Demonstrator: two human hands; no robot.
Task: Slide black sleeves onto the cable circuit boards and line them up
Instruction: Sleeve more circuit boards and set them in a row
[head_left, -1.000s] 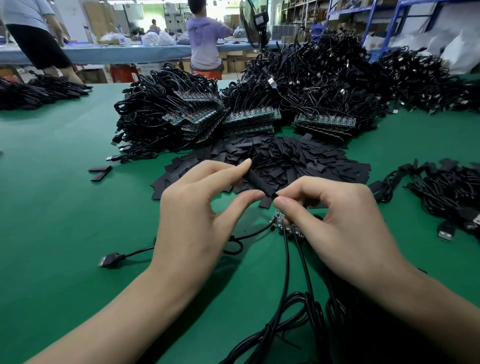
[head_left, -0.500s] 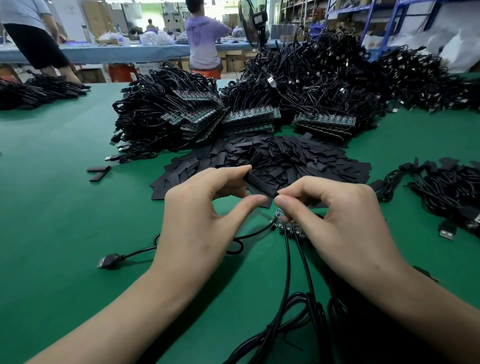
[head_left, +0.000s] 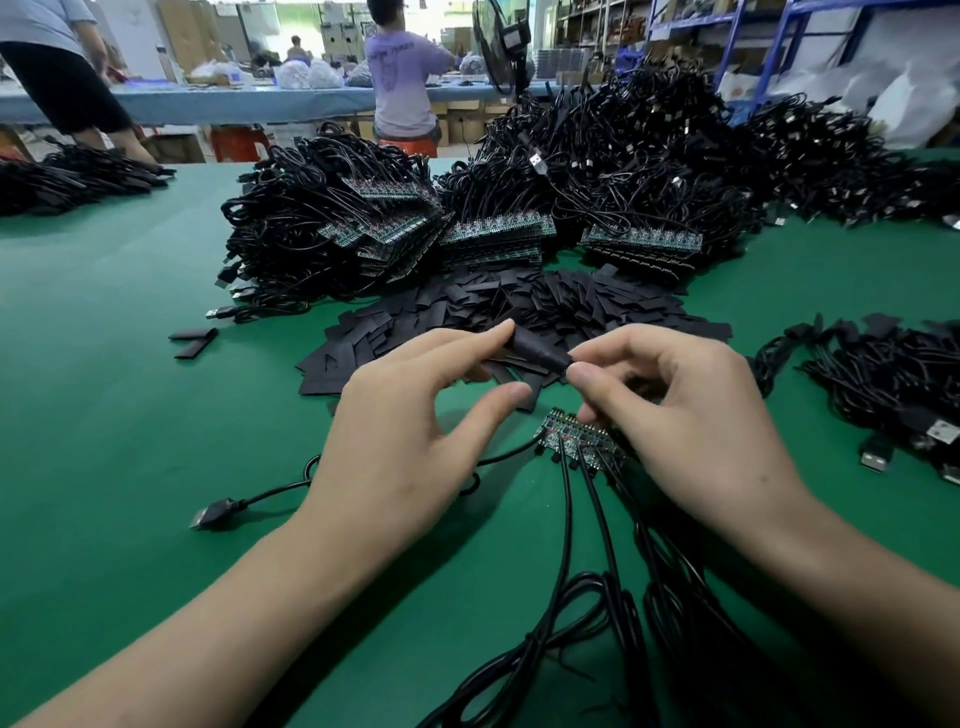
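Right hand (head_left: 691, 415) covers the 3 o'clock end of the circuit boards (head_left: 571, 439), so can't count them. Black sleeve (head_left: 535, 349): both ends tucked under fingertips, left hand (head_left: 410, 431) at its 9 o'clock end. Can't tell if anything's inside. Cables (head_left: 597, 597) run off-frame at 6 o'clock. Cable pile (head_left: 883, 395) at 3 o'clock is cut by the edge.

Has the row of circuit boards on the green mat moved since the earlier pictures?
No. The circuit boards still lie in the same spot, just in front of the sleeve pile and right of the loose USB plug.

Bare green mat (head_left: 104, 415) left; sleeve pile (head_left: 545, 306), cable heaps (head_left: 332, 234) block ahead
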